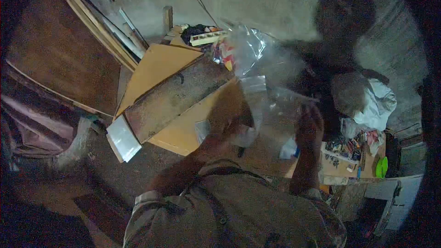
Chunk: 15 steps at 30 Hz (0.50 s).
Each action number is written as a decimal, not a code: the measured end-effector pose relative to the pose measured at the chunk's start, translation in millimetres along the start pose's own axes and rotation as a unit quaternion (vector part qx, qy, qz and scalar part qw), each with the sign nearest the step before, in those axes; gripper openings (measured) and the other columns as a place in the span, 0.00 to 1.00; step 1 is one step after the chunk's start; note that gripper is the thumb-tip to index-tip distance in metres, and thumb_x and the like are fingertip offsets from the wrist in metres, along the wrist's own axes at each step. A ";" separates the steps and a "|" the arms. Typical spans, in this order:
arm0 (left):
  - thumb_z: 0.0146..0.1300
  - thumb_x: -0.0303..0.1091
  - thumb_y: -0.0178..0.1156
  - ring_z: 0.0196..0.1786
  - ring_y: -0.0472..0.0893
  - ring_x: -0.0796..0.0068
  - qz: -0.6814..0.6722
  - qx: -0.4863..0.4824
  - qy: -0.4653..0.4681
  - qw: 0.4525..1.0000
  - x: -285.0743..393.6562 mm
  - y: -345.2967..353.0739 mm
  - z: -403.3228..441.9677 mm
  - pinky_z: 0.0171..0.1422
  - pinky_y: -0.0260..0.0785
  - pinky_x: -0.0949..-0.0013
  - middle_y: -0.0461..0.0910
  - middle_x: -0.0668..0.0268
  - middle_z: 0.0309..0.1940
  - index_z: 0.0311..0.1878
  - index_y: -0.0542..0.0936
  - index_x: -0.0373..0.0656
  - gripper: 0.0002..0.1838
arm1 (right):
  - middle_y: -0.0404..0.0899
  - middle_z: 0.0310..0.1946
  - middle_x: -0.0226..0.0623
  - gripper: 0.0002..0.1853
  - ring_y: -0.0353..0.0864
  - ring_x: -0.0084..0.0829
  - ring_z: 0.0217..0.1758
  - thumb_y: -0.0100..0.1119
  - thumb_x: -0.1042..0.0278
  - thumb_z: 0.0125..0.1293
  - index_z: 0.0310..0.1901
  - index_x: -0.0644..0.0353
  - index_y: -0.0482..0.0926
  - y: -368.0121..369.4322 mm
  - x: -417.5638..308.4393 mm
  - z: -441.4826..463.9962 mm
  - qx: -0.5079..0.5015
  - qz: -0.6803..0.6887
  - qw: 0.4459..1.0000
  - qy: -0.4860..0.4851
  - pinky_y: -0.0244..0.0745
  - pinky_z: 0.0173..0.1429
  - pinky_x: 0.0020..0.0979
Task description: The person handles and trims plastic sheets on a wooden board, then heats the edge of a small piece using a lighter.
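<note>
My left hand [228, 112] is in deep shadow over the worktable, its fingers curled and partly hidden. Clear plastic shows on both sides of it, and it seems closed on that plastic. To the right, my right hand [309, 121] is raised with its fingers pinched together at the edge of a thin clear plastic bag [282, 103]. The bag spans the space between both hands. Beyond them lies a larger heap of shiny clear plastic [257, 48], with a red and yellow packet [225, 54] at its left. Small white-blue plastic [288, 149] lies beside my right wrist.
A worn board [177, 94] rests on brown cardboard [158, 66], with white packets [124, 138] at its end. A tray of small parts [342, 151], a green ring [381, 167] and a white bag [376, 103] stand right. Wooden panels lean left; a wall rises behind.
</note>
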<state>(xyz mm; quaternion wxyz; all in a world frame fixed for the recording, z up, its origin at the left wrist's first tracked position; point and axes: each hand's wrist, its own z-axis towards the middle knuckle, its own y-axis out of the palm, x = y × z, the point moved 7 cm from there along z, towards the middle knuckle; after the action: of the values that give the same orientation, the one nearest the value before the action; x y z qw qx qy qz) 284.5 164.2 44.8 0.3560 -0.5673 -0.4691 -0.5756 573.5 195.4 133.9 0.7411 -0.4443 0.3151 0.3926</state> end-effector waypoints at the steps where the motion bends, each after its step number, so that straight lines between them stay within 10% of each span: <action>1: 0.67 0.48 0.52 0.62 0.67 0.67 -0.031 0.004 -0.004 1.000 47.6 10.0 -8.0 0.66 0.59 0.63 0.65 0.60 0.62 0.66 0.61 0.40 0.31 | 0.71 0.56 0.46 0.19 0.69 0.45 0.59 0.50 0.67 0.63 0.55 0.57 0.73 18.3 -37.7 0.1 -0.056 -0.228 0.969 -0.076 0.65 0.61 0.43; 3: 0.67 0.48 0.52 0.61 0.68 0.68 0.019 0.010 -0.052 0.998 54.2 5.2 -15.6 0.65 0.60 0.63 0.66 0.60 0.61 0.66 0.62 0.39 0.30 | 0.74 0.52 0.45 0.16 0.72 0.39 0.56 0.50 0.71 0.63 0.52 0.62 0.74 46.6 -67.2 -5.2 -0.113 -0.438 0.879 -0.149 0.69 0.58 0.37; 5: 0.67 0.48 0.53 0.60 0.69 0.68 0.063 0.022 -0.101 0.993 38.4 -7.5 -23.6 0.65 0.60 0.63 0.67 0.61 0.60 0.65 0.63 0.39 0.30 | 0.76 0.47 0.39 0.11 0.73 0.32 0.50 0.50 0.72 0.64 0.47 0.63 0.76 71.7 -75.1 -10.6 -0.220 -0.279 0.930 -0.091 0.70 0.52 0.33; 8: 0.67 0.41 0.55 0.53 0.73 0.74 -0.388 -0.066 0.034 0.919 40.4 -11.6 -33.0 0.59 0.65 0.69 0.75 0.64 0.51 0.59 0.71 0.39 0.22 | 0.77 0.35 0.30 0.06 0.73 0.24 0.39 0.54 0.71 0.63 0.37 0.63 0.77 105.8 -91.7 -21.6 -0.243 0.175 0.929 0.218 0.69 0.42 0.28; 10: 0.65 0.31 0.58 0.44 0.76 0.81 -0.021 0.138 0.069 0.988 69.3 -33.5 -48.0 0.52 0.68 0.74 0.81 0.68 0.40 0.48 0.78 0.38 0.11 | 0.77 0.33 0.32 0.07 0.74 0.23 0.36 0.56 0.68 0.63 0.37 0.62 0.77 125.0 -75.5 -29.2 -0.261 0.203 0.924 0.191 0.71 0.40 0.29; 15: 0.62 0.25 0.60 0.36 0.76 0.84 -0.099 0.187 0.135 0.968 71.7 -48.9 -62.4 0.46 0.68 0.76 0.81 0.71 0.31 0.39 0.81 0.38 0.04 | 0.75 0.23 0.29 0.08 0.75 0.23 0.28 0.60 0.65 0.61 0.31 0.60 0.76 142.8 -79.0 -30.0 -0.296 0.158 0.928 0.161 0.72 0.34 0.27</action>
<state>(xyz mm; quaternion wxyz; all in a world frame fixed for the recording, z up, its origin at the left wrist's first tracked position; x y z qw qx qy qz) 211.1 129.0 114.2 0.4573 -0.3583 -0.5697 -0.5814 407.9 186.8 127.4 0.4436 -0.6450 0.3663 0.5030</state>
